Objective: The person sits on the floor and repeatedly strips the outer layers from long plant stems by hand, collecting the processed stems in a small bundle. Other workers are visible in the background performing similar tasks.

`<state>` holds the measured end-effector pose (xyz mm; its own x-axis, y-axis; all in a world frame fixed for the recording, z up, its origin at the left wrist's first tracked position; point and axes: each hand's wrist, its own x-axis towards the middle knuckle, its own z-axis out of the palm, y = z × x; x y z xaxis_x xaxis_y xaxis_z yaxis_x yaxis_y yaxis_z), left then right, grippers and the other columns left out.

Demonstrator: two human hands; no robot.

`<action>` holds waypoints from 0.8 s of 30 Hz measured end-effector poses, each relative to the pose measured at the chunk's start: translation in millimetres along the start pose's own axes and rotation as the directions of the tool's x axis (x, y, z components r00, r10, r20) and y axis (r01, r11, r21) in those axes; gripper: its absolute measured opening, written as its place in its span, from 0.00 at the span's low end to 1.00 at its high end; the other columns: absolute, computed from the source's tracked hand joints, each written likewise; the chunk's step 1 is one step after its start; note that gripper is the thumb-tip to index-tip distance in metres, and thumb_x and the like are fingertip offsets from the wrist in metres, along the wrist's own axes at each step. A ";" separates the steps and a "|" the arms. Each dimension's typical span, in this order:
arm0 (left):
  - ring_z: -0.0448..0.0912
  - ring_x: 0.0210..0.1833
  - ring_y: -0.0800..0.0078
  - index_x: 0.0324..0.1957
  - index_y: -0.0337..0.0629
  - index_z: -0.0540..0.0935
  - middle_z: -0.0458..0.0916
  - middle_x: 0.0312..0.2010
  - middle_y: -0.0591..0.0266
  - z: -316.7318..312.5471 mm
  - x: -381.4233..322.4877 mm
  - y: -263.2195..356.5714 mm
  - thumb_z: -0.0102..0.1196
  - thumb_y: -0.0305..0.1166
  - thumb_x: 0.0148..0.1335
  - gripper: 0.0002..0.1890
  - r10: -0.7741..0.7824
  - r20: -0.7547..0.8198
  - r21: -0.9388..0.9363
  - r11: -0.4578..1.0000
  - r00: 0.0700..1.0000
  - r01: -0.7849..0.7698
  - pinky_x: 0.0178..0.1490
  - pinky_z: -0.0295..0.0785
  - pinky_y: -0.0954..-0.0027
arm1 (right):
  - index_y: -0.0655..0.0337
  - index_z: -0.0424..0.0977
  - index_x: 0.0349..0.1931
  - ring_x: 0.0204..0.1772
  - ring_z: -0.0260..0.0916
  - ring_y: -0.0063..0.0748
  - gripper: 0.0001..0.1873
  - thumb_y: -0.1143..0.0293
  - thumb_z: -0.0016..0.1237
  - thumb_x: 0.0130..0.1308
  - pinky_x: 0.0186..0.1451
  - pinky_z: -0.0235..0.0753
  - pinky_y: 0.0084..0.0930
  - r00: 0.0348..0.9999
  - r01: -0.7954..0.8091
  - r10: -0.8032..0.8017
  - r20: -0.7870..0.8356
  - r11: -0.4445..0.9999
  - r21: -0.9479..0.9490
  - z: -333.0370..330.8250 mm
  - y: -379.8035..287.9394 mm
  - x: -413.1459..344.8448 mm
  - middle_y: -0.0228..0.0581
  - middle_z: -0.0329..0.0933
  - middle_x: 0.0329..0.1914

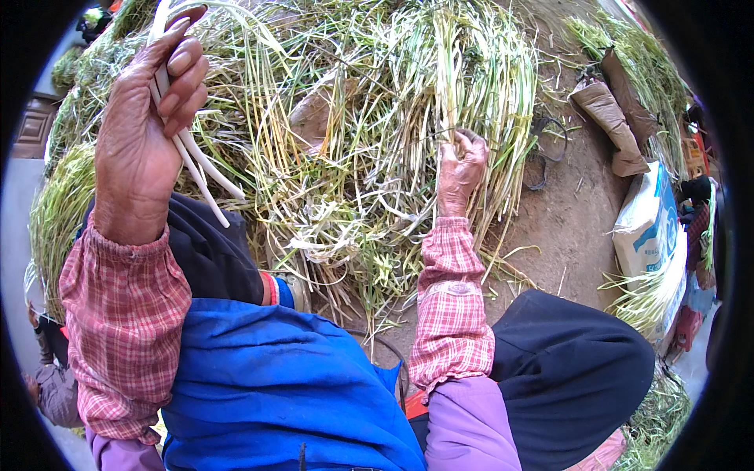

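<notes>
My left hand (147,118) is raised at the upper left, its fingers curled around a few long white stalks (197,159). Their clean lower ends hang out below the palm, and their upper parts run out past the top of the view. Farther right, my right hand (462,162) reaches into a big heap of long green and yellowish leafy stalks (377,153). Its thumb and fingers close on some pale stalks (449,88) at the heap's right side. The fingertips are partly hidden there. Red-checked sleeve covers are on both forearms.
Brown boots or leggings (609,126) lie on the dirt floor (548,235) at the right. Below them stands a white and blue printed bag (645,226) with pale stalks (654,300) beside it. More green bundles (65,224) line the left. Other people are partly visible at both edges.
</notes>
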<state>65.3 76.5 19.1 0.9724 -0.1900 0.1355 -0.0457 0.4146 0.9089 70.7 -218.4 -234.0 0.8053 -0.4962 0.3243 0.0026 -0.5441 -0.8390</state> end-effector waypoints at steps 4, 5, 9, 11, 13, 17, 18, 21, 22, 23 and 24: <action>0.55 0.18 0.89 0.55 0.28 0.67 0.62 0.24 0.70 -2.4 -1.1 2.7 0.38 0.29 0.69 0.16 -0.013 -0.026 0.005 1.000 1.000 0.013 0.16 0.49 0.85 | 0.59 0.79 0.37 0.51 0.68 0.34 0.12 0.76 0.56 0.49 0.54 0.69 0.27 0.973 0.219 -0.228 -0.034 0.959 -0.177 -1.3 -18.6 -7.0 0.34 0.75 0.42; 0.55 0.18 0.89 0.55 0.28 0.67 0.62 0.24 0.70 -1.7 -1.2 3.0 0.38 0.29 0.69 0.16 -0.013 -0.026 -0.003 1.000 1.000 0.013 0.16 0.49 0.85 | 0.56 0.79 0.37 0.52 0.68 0.33 0.13 0.76 0.57 0.49 0.55 0.68 0.27 0.955 0.284 -0.296 -0.024 0.932 -0.224 2.2 -18.5 -8.1 0.33 0.76 0.43; 0.55 0.18 0.89 0.54 0.28 0.67 0.63 0.24 0.70 -0.4 -1.9 3.0 0.38 0.29 0.69 0.16 -0.003 -0.027 0.006 1.000 1.000 0.004 0.16 0.49 0.85 | 0.51 0.79 0.38 0.54 0.67 0.31 0.15 0.75 0.56 0.48 0.55 0.66 0.30 0.931 0.360 -0.359 0.061 0.883 -0.300 13.2 -25.2 -20.7 0.29 0.76 0.44; 0.55 0.18 0.89 0.54 0.28 0.67 0.63 0.24 0.70 -2.5 -1.9 3.7 0.39 0.29 0.69 0.16 -0.011 -0.020 0.005 1.000 1.000 0.011 0.16 0.49 0.85 | 0.55 0.78 0.38 0.53 0.67 0.33 0.13 0.75 0.54 0.49 0.54 0.66 0.30 0.924 0.382 -0.351 0.151 0.869 -0.315 13.3 -34.0 -28.9 0.31 0.76 0.43; 0.55 0.18 0.90 0.54 0.28 0.67 0.63 0.24 0.70 -2.7 -2.1 3.9 0.39 0.28 0.69 0.16 -0.009 -0.032 0.005 1.000 0.999 0.009 0.16 0.50 0.85 | 0.56 0.77 0.39 0.50 0.69 0.35 0.14 0.74 0.56 0.49 0.53 0.68 0.30 0.925 0.370 -0.331 0.185 0.895 -0.248 17.4 -35.0 -34.6 0.34 0.75 0.43; 0.55 0.18 0.90 0.53 0.27 0.67 0.64 0.25 0.69 -1.6 -3.5 3.8 0.39 0.28 0.69 0.15 -0.007 -0.061 0.015 1.000 0.998 0.008 0.16 0.50 0.86 | 0.57 0.77 0.39 0.48 0.71 0.38 0.15 0.72 0.58 0.48 0.49 0.73 0.29 0.953 0.175 -0.131 0.275 0.975 -0.140 23.7 -33.5 -45.9 0.36 0.73 0.44; 0.55 0.18 0.90 0.53 0.27 0.67 0.63 0.25 0.69 -2.7 -3.5 4.2 0.40 0.28 0.69 0.15 -0.011 -0.052 0.012 1.000 0.999 0.012 0.16 0.49 0.86 | 0.57 0.77 0.39 0.48 0.71 0.38 0.15 0.72 0.58 0.48 0.49 0.73 0.29 0.951 0.128 -0.083 0.297 0.982 -0.137 24.3 -35.7 -48.1 0.36 0.73 0.44; 0.55 0.18 0.90 0.53 0.27 0.67 0.63 0.25 0.69 -2.8 -1.5 3.1 0.40 0.28 0.69 0.16 -0.026 -0.028 -0.001 1.000 0.999 0.026 0.16 0.49 0.86 | 0.52 0.78 0.37 0.53 0.68 0.36 0.16 0.75 0.59 0.45 0.51 0.72 0.30 0.950 0.280 -0.236 0.203 0.933 -0.228 27.4 -36.7 -54.3 0.36 0.71 0.47; 0.55 0.18 0.89 0.54 0.27 0.67 0.63 0.24 0.69 -1.8 -1.5 3.6 0.40 0.28 0.69 0.16 -0.030 -0.030 0.000 1.000 0.999 0.030 0.16 0.49 0.85 | 0.51 0.78 0.37 0.54 0.67 0.36 0.16 0.76 0.58 0.44 0.52 0.72 0.30 0.936 0.344 -0.305 0.174 0.897 -0.277 28.9 -41.9 -57.4 0.36 0.71 0.48; 0.55 0.18 0.89 0.54 0.27 0.67 0.62 0.24 0.70 -1.3 -1.8 4.1 0.40 0.28 0.69 0.16 -0.033 -0.032 0.000 0.999 0.999 0.033 0.16 0.49 0.85 | 0.49 0.79 0.35 0.58 0.62 0.35 0.16 0.78 0.57 0.44 0.54 0.69 0.31 0.929 0.366 -0.323 0.182 0.878 -0.309 30.8 -50.6 -61.7 0.36 0.70 0.50; 0.55 0.18 0.89 0.54 0.27 0.67 0.62 0.24 0.70 -1.6 -2.5 4.6 0.39 0.28 0.69 0.16 -0.031 -0.040 0.006 0.999 0.999 0.031 0.15 0.49 0.85 | 0.51 0.79 0.34 0.59 0.61 0.34 0.14 0.79 0.56 0.45 0.56 0.65 0.31 0.923 0.375 -0.327 0.203 0.882 -0.286 34.7 -56.3 -67.4 0.36 0.69 0.51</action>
<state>63.1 80.3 22.3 0.9816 -0.1675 0.0914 -0.0164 0.4029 0.9151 36.8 -130.9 -223.8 0.8630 -0.1425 0.4848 0.1349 -0.8596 -0.4928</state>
